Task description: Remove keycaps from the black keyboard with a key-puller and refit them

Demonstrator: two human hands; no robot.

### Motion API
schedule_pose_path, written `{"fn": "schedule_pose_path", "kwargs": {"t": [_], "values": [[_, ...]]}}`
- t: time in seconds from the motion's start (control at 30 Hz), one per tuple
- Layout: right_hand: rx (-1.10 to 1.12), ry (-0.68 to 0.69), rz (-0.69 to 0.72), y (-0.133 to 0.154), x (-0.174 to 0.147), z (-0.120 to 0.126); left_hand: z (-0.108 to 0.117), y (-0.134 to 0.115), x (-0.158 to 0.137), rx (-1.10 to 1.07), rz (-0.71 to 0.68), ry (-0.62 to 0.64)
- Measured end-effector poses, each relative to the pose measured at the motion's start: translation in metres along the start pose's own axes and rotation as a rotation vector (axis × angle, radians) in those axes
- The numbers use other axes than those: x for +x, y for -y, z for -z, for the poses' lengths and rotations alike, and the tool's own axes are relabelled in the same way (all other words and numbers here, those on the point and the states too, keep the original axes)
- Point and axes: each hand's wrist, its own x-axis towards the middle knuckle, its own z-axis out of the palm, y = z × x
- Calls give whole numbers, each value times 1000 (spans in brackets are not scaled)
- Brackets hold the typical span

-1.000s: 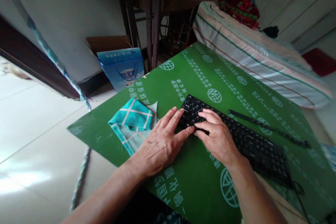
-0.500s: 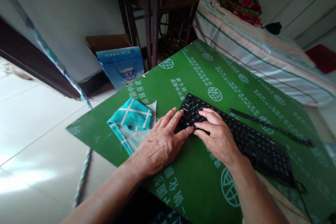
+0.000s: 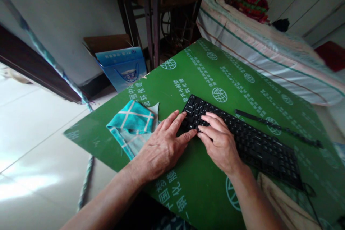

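A black keyboard [image 3: 265, 151] lies slantwise on the green board [image 3: 113, 154]. My left hand [image 3: 165, 145] rests at its left end, fingers stretched out and the tips against the edge and nearest keys. Just beside it, my right hand [image 3: 219, 142] is bent over the keys with fingers apart, its thumb and forefinger close to my left thumb. I see nothing held in either hand, though the right fingertips partly hide what lies under them. Left of my left hand is a folded turquoise checked cloth [image 3: 138, 115].
A thin black strip with a twisted end [image 3: 280, 128] lies behind the keyboard. The keyboard's cable [image 3: 311, 203] trails off the right front. Beyond the board stand a blue carton [image 3: 129, 70] and a striped bed [image 3: 258, 50]. A wrapped rope or pole [image 3: 54, 63] slants down at left.
The whole view has shifted slightly, with things sitting a little further left. Both hands keep nearly the same places on the keyboard.
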Motion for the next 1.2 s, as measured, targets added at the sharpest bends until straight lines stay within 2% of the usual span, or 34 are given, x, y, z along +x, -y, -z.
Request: {"fn": "schedule_pose_path", "kwargs": {"t": [0.17,0.37,0.7,1.2], "values": [[35,-7,-3,-1,1,1,-2,4,-2,-4,-6,-21],[55,-26,-33,-2,-1,0,-3,7,-5,-43,48,-93],[64,-20,-63,-1,1,0,-6,7,-5,-38,52,-103],[-16,-37,2,-1,1,-1,-8,8,-6,-56,58,-135]]}}
